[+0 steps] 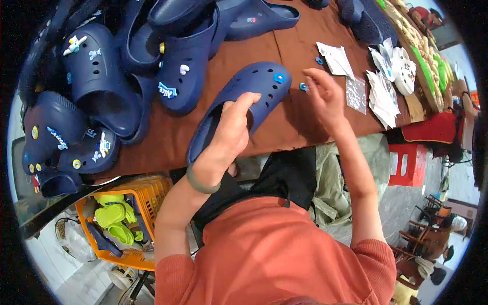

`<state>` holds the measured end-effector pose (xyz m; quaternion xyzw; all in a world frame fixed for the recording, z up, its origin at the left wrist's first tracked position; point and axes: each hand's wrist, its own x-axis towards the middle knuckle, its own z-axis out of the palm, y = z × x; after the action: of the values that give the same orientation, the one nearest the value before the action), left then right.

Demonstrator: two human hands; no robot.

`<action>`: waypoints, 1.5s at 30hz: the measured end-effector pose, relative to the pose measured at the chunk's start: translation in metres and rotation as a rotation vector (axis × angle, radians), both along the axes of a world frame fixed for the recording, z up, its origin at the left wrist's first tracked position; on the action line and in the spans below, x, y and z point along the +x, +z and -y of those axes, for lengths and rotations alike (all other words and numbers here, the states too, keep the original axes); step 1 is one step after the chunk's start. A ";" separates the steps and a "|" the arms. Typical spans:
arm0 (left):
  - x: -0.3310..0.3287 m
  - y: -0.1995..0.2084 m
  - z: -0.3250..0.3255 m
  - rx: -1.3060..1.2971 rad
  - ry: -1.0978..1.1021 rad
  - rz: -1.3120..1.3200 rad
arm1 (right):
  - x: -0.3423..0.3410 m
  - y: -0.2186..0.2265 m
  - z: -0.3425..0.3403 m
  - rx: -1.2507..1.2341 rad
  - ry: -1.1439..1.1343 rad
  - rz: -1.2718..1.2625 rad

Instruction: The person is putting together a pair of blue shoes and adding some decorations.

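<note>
Your left grip clasps the shoe, one flower set, other holes bare; three-o'clock right grip: I cannot tell.

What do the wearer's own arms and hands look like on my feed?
Both the left hand and right hand are gloveless, and the forearms are bare. A smooth grey-green band circles the left wrist; none shows on the right. The coral-coloured short sleeves have ribbed ends. No cables show on either arm.

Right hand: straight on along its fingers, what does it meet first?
Likely the navy clog at top centre, across the brown cloth; depth is unclear, so the right hand could touch cloth first.
</note>
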<state>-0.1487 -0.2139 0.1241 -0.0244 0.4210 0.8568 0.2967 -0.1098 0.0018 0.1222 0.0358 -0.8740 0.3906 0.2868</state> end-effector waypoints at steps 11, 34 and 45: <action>0.004 0.002 0.001 -0.032 0.019 -0.008 | 0.027 -0.027 -0.062 0.535 -0.336 0.330; 0.015 -0.001 -0.001 -0.009 -0.022 -0.095 | -0.080 0.038 -0.001 -0.404 0.306 1.174; 0.001 -0.003 -0.003 -0.097 0.015 -0.012 | -0.056 0.025 -0.015 -0.375 0.406 0.964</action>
<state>-0.1478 -0.2111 0.1207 -0.0369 0.4635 0.8378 0.2863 -0.1656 0.0169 0.1475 -0.0309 -0.7975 0.5590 -0.2249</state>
